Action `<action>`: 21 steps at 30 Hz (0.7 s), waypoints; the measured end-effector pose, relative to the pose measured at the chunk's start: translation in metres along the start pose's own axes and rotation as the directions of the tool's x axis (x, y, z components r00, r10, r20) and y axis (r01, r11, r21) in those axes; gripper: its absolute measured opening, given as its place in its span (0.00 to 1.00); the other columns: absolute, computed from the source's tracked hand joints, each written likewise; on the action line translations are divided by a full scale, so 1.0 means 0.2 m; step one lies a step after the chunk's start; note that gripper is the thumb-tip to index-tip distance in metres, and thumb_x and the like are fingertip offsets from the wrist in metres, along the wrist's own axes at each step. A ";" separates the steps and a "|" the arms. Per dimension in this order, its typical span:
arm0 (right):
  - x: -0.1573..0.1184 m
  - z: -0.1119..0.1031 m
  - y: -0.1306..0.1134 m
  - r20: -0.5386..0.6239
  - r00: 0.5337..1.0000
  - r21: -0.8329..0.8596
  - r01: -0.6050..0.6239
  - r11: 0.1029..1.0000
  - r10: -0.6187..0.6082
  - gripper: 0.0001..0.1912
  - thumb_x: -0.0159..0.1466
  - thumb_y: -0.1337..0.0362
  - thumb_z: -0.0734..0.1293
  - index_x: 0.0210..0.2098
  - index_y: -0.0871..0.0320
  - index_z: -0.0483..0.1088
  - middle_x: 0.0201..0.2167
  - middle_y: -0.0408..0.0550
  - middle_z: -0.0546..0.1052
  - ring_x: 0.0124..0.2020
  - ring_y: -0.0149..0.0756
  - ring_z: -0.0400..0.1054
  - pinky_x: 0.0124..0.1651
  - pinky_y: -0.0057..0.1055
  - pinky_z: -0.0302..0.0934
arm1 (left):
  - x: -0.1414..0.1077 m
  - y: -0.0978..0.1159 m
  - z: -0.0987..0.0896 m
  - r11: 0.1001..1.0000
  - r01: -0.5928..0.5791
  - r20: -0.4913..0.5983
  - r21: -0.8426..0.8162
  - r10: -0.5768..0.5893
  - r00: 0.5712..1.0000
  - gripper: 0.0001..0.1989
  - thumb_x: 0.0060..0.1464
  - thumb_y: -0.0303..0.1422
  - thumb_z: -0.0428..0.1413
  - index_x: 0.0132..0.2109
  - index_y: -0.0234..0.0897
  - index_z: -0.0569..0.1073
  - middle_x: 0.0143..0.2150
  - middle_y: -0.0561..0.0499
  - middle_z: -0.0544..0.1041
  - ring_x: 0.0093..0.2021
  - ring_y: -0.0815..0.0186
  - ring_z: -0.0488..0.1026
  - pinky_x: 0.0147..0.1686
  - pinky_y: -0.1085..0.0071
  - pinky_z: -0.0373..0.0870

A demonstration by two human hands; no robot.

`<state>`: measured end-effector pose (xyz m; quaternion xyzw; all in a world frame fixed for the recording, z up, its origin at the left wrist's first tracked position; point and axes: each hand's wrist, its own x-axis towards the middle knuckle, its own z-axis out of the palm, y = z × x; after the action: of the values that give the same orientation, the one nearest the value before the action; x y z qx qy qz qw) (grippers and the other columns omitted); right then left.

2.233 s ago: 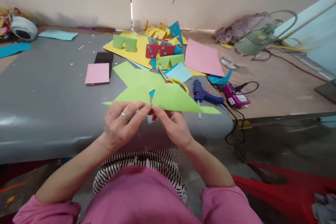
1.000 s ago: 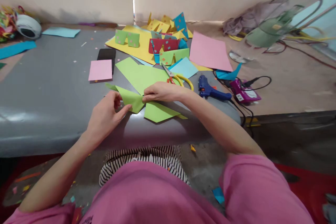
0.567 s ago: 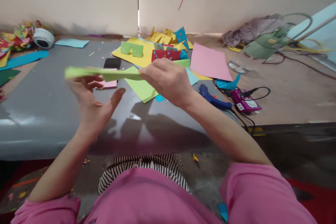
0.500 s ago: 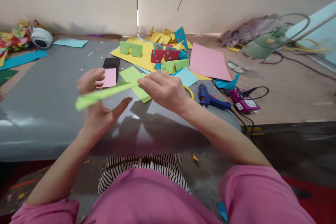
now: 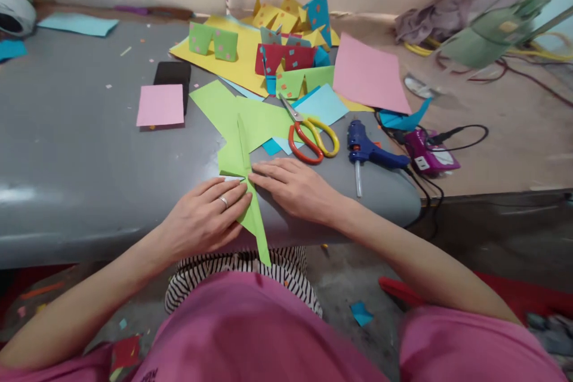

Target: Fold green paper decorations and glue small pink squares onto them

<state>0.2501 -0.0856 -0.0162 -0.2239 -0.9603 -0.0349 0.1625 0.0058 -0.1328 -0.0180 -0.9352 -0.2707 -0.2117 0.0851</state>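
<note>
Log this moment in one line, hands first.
left hand: flat on folded green paper; right hand: fingertips at its edge; scissors: beyond right hand; glue gun: right of scissors

Black phone [image 5: 172, 71] partly covered by a pink paper square [image 5: 160, 105] at left, purple socket box [image 5: 430, 155] at right, crumpled cloth [image 5: 447, 7] and green container [image 5: 492, 42] far right

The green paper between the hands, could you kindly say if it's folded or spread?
Folded: the green paper shows a narrow, creased strip by the right hand.

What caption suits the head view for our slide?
Left hand and right hand touch folded green paper, scissors nearby.
</note>
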 end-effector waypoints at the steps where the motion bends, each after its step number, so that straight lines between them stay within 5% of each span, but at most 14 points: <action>1: -0.02 -0.01 -0.02 0.000 1.000 0.018 0.000 1.000 0.000 0.18 0.70 0.71 0.59 0.55 0.65 0.73 0.56 0.57 0.78 0.55 0.45 0.72 0.57 0.45 0.67 | 0.00 0.00 0.00 1.000 -0.003 0.015 -0.001 0.003 1.000 0.17 0.63 0.32 0.54 0.55 0.27 0.73 0.55 0.40 0.80 0.54 0.54 0.76 0.55 0.57 0.73; 7: -0.06 -0.02 -0.07 -0.007 0.999 0.098 0.044 0.994 -0.044 0.19 0.67 0.69 0.61 0.56 0.63 0.72 0.55 0.54 0.78 0.55 0.43 0.72 0.58 0.44 0.67 | -0.04 0.00 0.00 0.995 0.068 0.063 -0.078 -0.063 0.996 0.21 0.62 0.32 0.54 0.59 0.25 0.69 0.60 0.33 0.74 0.60 0.48 0.72 0.58 0.53 0.71; 13: -0.06 -0.01 -0.05 0.005 0.999 0.121 0.041 0.992 -0.042 0.19 0.67 0.67 0.61 0.56 0.63 0.71 0.57 0.56 0.77 0.57 0.44 0.70 0.61 0.45 0.65 | -0.04 0.01 -0.01 0.991 0.108 0.111 -0.085 -0.098 0.989 0.26 0.64 0.34 0.53 0.65 0.27 0.63 0.60 0.37 0.75 0.59 0.53 0.73 0.59 0.56 0.69; 18: -0.07 0.00 -0.05 -0.002 0.999 0.163 0.033 0.986 -0.033 0.20 0.66 0.67 0.61 0.55 0.65 0.70 0.58 0.59 0.76 0.59 0.46 0.69 0.61 0.48 0.64 | -0.06 -0.04 -0.06 0.949 0.274 0.119 -0.160 -0.257 0.959 0.39 0.59 0.52 0.56 0.68 0.31 0.59 0.61 0.35 0.73 0.58 0.48 0.71 0.57 0.53 0.69; 21: -0.07 0.01 -0.05 -0.007 1.000 0.172 0.013 0.985 -0.012 0.19 0.65 0.68 0.61 0.55 0.64 0.70 0.58 0.57 0.76 0.58 0.45 0.69 0.61 0.47 0.64 | -0.07 -0.06 -0.07 0.922 0.365 0.107 -0.127 -0.353 0.929 0.30 0.63 0.49 0.52 0.64 0.32 0.66 0.54 0.37 0.76 0.51 0.50 0.74 0.53 0.53 0.70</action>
<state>0.2568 -0.1000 -0.0219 -0.2030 -0.9606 0.0465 0.1840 -0.0161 -0.1339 -0.0115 -0.8814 -0.4248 -0.2039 -0.0342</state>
